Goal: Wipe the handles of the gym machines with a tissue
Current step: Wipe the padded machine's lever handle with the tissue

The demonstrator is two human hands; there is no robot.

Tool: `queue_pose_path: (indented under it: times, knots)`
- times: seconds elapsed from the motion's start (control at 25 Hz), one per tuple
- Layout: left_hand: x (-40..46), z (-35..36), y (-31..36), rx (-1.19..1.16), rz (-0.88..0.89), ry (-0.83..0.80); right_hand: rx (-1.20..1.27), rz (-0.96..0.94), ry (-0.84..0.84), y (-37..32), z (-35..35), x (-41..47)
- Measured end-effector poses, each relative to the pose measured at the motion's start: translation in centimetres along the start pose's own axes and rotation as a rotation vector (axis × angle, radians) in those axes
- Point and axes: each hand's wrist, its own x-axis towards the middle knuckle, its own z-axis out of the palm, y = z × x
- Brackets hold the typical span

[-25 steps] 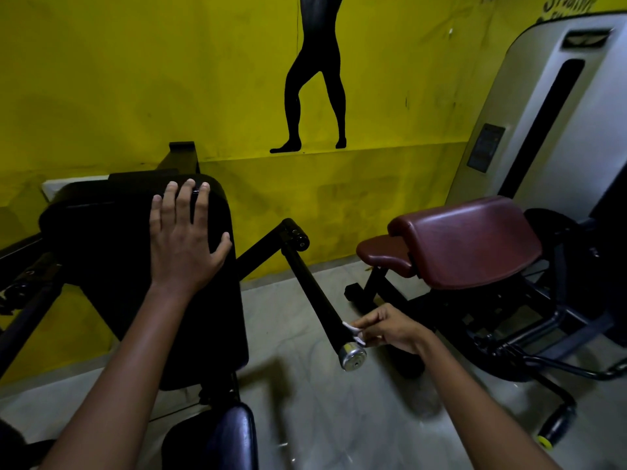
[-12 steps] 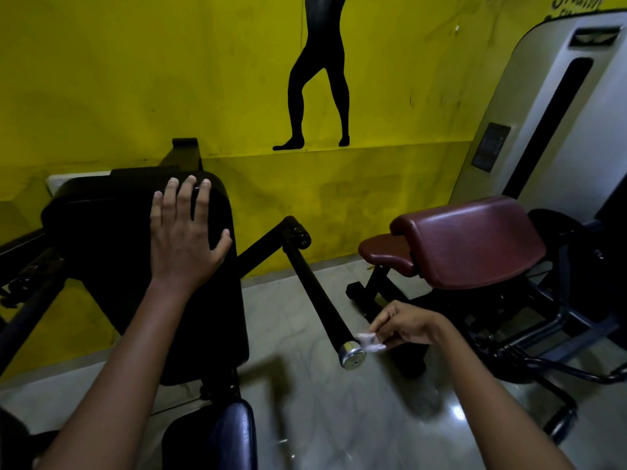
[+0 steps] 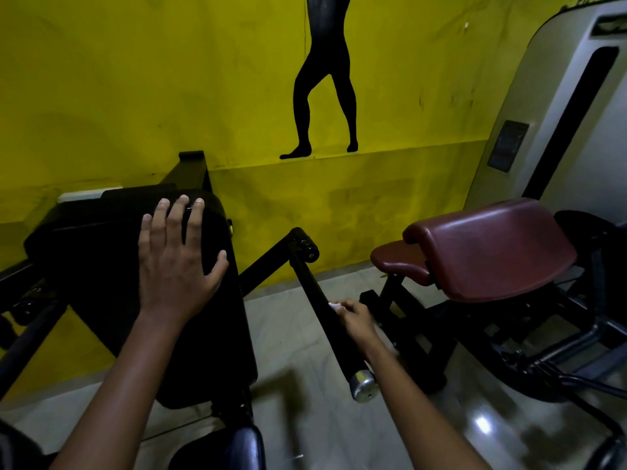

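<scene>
A black handle bar [image 3: 319,300] with a silver end cap [image 3: 363,386] slants from a pivot joint [image 3: 304,244] down toward me. My right hand [image 3: 354,320] presses a small white tissue [image 3: 336,305] against the right side of the bar, about midway along it. Only a corner of the tissue shows past my fingers. My left hand [image 3: 176,262] lies flat, fingers spread, on top of the black chest pad [image 3: 101,259] of the same machine.
A maroon padded bench [image 3: 488,252] on a black frame stands to the right, with a grey weight-stack housing [image 3: 583,123] behind it. A yellow wall [image 3: 135,96] with a black silhouette closes the back. Glossy grey floor [image 3: 298,340] lies between the machines.
My right hand slid the tissue up the bar, from the silver end cap to about the middle. The left hand stayed on the pad.
</scene>
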Motion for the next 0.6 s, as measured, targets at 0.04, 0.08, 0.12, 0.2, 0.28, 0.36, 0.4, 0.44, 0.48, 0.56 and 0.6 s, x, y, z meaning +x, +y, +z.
queue_pose_path:
  times: [0.04,0.08,0.12,0.2,0.28,0.36,0.4,0.44,0.48,0.56,0.6]
  knots:
    - [0.0,0.1,0.0,0.001,-0.002,0.006,0.021,0.003,-0.026,0.1,0.1,0.0]
    - [0.1,0.2,0.0,0.002,-0.005,0.012,0.015,0.006,-0.058,0.2,-0.1,-0.2]
    - [0.1,0.3,0.1,0.001,-0.009,0.014,0.005,0.008,-0.084,0.2,-0.3,-0.5]
    - [0.0,0.4,0.2,-0.005,-0.019,0.015,-0.013,0.004,-0.102,0.6,-1.0,-1.0]
    - [0.0,0.4,0.3,-0.008,-0.026,0.013,-0.019,-0.006,-0.114,0.7,-1.5,-1.8]
    - [0.0,0.3,0.2,-0.007,-0.025,0.001,0.003,0.005,-0.128,0.6,-1.9,-2.9]
    - [0.0,0.3,0.2,-0.007,-0.026,-0.004,0.015,0.006,-0.133,0.6,-2.1,-3.4]
    - [0.0,0.2,0.1,-0.01,-0.026,-0.009,0.025,0.007,-0.138,0.6,-2.3,-3.9]
    - [0.0,0.1,0.2,-0.015,-0.024,-0.017,0.032,0.011,-0.137,0.5,-2.5,-4.5]
    - [0.0,-0.1,0.1,-0.019,-0.015,-0.029,0.037,0.007,-0.136,0.6,-3.0,-5.7]
    - [0.0,-0.2,0.0,-0.021,-0.011,-0.036,0.036,0.006,-0.138,0.6,-3.3,-6.3]
